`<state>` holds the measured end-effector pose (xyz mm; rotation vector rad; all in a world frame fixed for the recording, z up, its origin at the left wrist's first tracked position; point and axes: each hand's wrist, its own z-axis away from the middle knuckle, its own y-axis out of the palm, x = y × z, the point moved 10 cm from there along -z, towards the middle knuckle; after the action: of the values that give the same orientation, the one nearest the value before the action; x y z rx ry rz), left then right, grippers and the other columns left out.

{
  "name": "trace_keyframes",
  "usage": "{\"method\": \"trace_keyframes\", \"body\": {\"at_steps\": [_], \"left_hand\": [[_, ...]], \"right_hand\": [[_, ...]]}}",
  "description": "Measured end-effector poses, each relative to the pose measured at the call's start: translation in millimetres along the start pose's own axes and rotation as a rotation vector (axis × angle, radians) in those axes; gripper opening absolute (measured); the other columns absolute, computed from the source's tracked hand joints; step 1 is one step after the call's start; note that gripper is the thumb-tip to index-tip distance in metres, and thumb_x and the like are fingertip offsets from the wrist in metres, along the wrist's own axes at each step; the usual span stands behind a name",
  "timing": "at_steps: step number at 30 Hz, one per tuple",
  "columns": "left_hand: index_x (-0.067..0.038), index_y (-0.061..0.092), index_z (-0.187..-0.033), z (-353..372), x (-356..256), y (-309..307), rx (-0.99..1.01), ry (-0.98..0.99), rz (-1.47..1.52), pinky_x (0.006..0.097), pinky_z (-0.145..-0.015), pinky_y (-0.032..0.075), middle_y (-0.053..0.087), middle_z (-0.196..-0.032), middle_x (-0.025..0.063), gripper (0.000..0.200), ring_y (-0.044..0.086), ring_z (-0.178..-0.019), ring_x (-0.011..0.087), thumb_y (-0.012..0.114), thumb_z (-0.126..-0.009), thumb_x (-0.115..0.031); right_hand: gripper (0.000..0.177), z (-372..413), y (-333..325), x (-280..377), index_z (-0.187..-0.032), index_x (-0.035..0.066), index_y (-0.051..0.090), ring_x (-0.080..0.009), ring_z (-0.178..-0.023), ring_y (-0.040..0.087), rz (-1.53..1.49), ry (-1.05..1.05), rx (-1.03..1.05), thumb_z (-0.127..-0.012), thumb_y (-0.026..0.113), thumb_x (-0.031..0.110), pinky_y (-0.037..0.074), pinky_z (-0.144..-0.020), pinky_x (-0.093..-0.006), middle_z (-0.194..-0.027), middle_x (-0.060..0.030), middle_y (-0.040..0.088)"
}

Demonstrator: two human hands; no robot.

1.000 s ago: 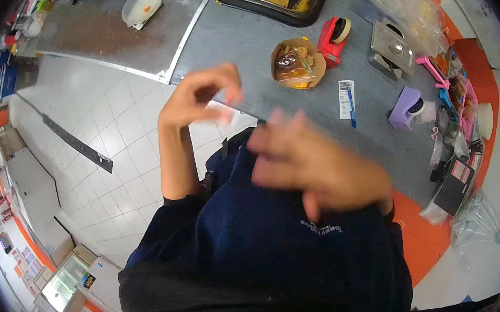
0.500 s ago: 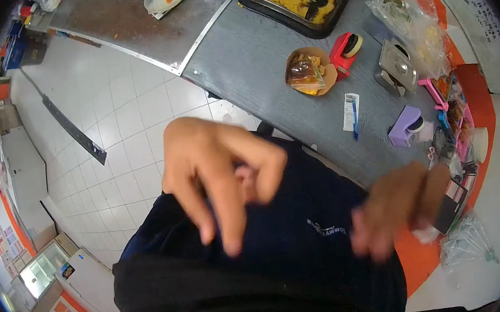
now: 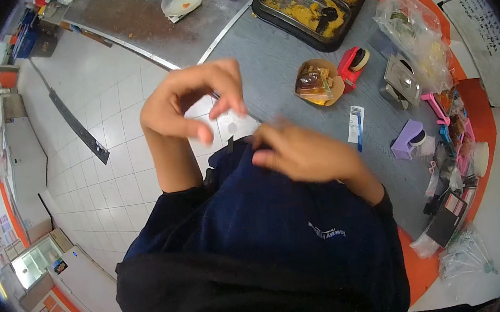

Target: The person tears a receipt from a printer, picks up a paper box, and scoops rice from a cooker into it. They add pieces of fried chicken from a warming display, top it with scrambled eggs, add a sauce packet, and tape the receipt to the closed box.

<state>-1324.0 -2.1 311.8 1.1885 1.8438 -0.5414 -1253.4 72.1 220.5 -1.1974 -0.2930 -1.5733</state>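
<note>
Raised over the tiled floor, my left hand [image 3: 179, 96] is open, its fingers curved with a gap between fingertips and thumb, and nothing in it. My right hand [image 3: 316, 152] is in front of the dark blue apron [image 3: 249, 210], near the table edge. Its fingers are bent, partly smeared by motion, apart from the thumb, with no object visible in them. On the grey table [image 3: 304, 123] beyond stands an open cardboard box [image 3: 340, 91] of food with a small bag of brown sauce [image 3: 313, 81] on top. A receipt [image 3: 353, 132] and a blue pen [image 3: 360, 133] lie closer.
A red tape dispenser [image 3: 349, 69] and a purple one [image 3: 403, 141] stand on the table. Farther back are a black tray [image 3: 260, 12] with yellow food remains, a lidded metal container [image 3: 402, 78] and a plastic bag [image 3: 408, 14]. A plastic bowl [image 3: 182, 3] sits on the adjoining counter.
My left hand has risen and turned, its fingers now pointing right. My right hand has moved left and up from beside the table to the front of the apron. The view has shifted slightly.
</note>
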Motion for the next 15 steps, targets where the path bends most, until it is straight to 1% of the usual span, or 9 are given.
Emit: {"method": "trace_keyframes", "body": {"at_steps": [1,3,5,6,8,10,11,13,15], "left_hand": [[0.003,0.062,-0.093,3,2,-11,-0.116,-0.048,-0.041,0.0218,-0.061,0.035,0.052,-0.083,0.0062,0.038,0.043,-0.066,0.0087,0.073,-0.077,-0.029],[0.001,0.061,-0.09,12,5,-28,-0.233,-0.091,-0.082,0.0217,-0.061,0.035,0.051,-0.082,0.005,0.032,0.043,-0.067,0.0087,0.07,-0.08,-0.028],[-0.003,0.059,-0.085,30,30,-53,-0.366,-0.273,-0.172,0.0214,-0.064,0.036,0.052,-0.081,0.0016,0.023,0.046,-0.07,0.0081,0.066,-0.084,-0.025],[-0.003,0.059,-0.085,27,38,-50,-0.354,-0.267,-0.168,0.0214,-0.064,0.036,0.052,-0.081,0.0016,0.023,0.046,-0.07,0.0081,0.066,-0.084,-0.025],[-0.005,0.057,-0.085,36,75,-68,-0.569,-0.514,-0.349,0.0213,-0.064,0.038,0.054,-0.082,-0.001,0.022,0.049,-0.073,0.0072,0.069,-0.082,-0.024],[-0.005,0.057,-0.091,46,113,-71,-0.549,-0.698,-0.629,0.0238,-0.063,0.042,0.056,-0.084,-0.0004,0.027,0.052,-0.075,0.0088,0.071,-0.081,-0.026],[-0.003,0.057,-0.091,58,144,-73,-0.493,-0.702,-0.639,0.0266,-0.064,0.044,0.059,-0.086,0.0043,0.03,0.054,-0.073,0.0132,0.069,-0.082,-0.029],[0.004,0.057,-0.099,81,196,-65,-0.378,-0.838,-0.752,0.0329,-0.069,0.049,0.061,-0.092,0.0159,0.043,0.059,-0.077,0.0217,0.067,-0.083,-0.035],[0.007,0.051,-0.114,97,241,-53,-0.409,-0.88,-0.701,0.035,-0.076,0.05,0.059,-0.102,0.0207,0.058,0.061,-0.086,0.0263,0.066,-0.083,-0.04]], "right_hand": [[0.027,-1,2,-10,-0.105,0.004,0.049,-0.0343,-0.118,0.049,0.003,-0.002,-0.002,-0.094,0.046,0.029,0.022,-0.108,-0.0496,-0.121,-0.0219,0.054],[0.05,19,-48,-8,-0.115,0.001,0.047,-0.0338,-0.108,0.056,0.055,-0.246,-0.542,-0.094,0.041,0.046,0.026,-0.107,-0.046,-0.117,-0.0209,0.056],[0.05,56,-50,41,-0.127,0.006,0.045,-0.0321,-0.125,0.044,-0.647,-0.804,-0.341,-0.095,0.041,0.044,0.018,-0.109,-0.0526,-0.122,-0.02,0.054],[0.05,61,-48,46,-0.127,0.006,0.045,-0.0321,-0.125,0.044,-0.64,-0.803,-0.354,-0.095,0.041,0.044,0.018,-0.109,-0.0526,-0.122,-0.02,0.054],[0.055,83,-13,91,-0.132,0.008,0.041,-0.0307,-0.126,0.043,-0.611,-1.149,0.112,-0.095,0.038,0.049,0.017,-0.109,-0.054,-0.123,-0.0144,0.055],[0.053,41,-5,55,-0.131,0.009,0.043,-0.0302,-0.12,0.048,-0.307,-0.789,-0.105,-0.093,0.045,0.045,0.017,-0.108,-0.0552,-0.119,-0.0103,0.058],[0.043,20,-12,5,-0.122,0.007,0.052,-0.0302,-0.112,0.053,-0.075,-0.461,-0.323,-0.09,0.054,0.035,0.025,-0.106,-0.0514,-0.113,-0.0098,0.061],[0.02,37,-49,-64,-0.101,0.002,0.061,-0.0249,-0.102,0.057,0.307,-0.233,-0.903,-0.085,0.06,0.014,0.044,-0.087,-0.038,-0.106,-0.0115,0.062],[0.022,66,-60,-169,-0.104,0.002,0.059,-0.0216,-0.1,0.058,-0.055,-0.027,-1.2,-0.085,0.062,0.012,0.048,-0.078,-0.0351,-0.104,-0.0118,0.062]]}}
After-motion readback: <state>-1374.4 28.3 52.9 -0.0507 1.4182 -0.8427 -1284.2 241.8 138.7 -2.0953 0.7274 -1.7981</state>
